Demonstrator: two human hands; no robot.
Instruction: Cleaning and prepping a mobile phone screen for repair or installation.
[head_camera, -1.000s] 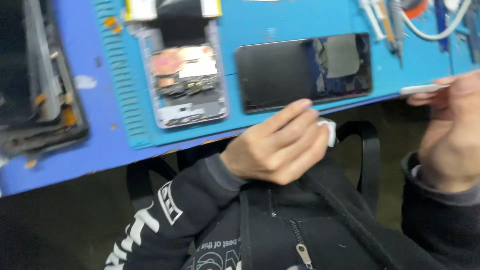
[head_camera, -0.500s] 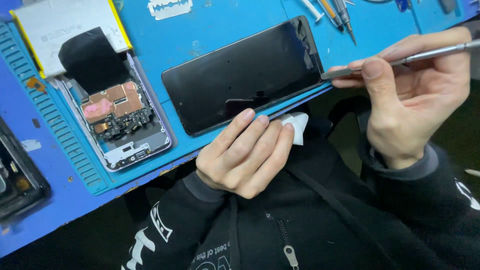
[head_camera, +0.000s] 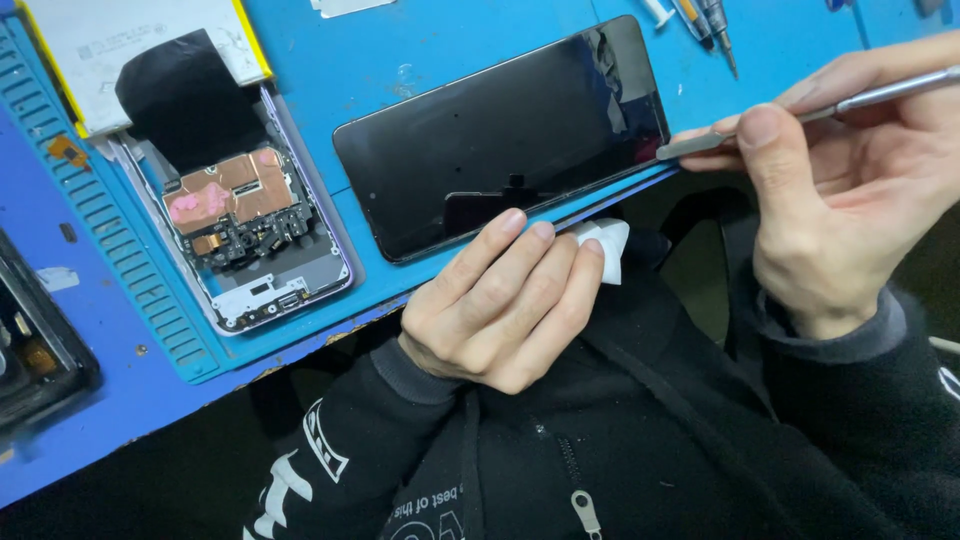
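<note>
- Screen (head_camera: 505, 140): flat black glass slab, glossy, rounded corners, reflections on its right part; lies tilted on the blue mat (head_camera: 440, 40) at the table's near edge.
- Left hand (head_camera: 500, 305): fingers pressed together, tips on the screen's near edge, a white wipe (head_camera: 608, 245) tucked under them.
- Right hand (head_camera: 860, 190): pinching a thin metal spudger (head_camera: 800, 115) between thumb and fingers; its flat tip touches the screen's right corner.
- Open phone body (head_camera: 250, 240): left of the screen, silver frame, copper-pink shields, dark board, black patch over the upper part.
- White rectangle with yellow edge (head_camera: 130, 40) at top left, partly under the black patch.
- Ribbed teal mat edge (head_camera: 120, 250), hard plastic look.
- Screwdrivers (head_camera: 705, 20) at the top, well apart from the hands.
- Dark tray (head_camera: 35, 350) at far left, blurred.
</note>
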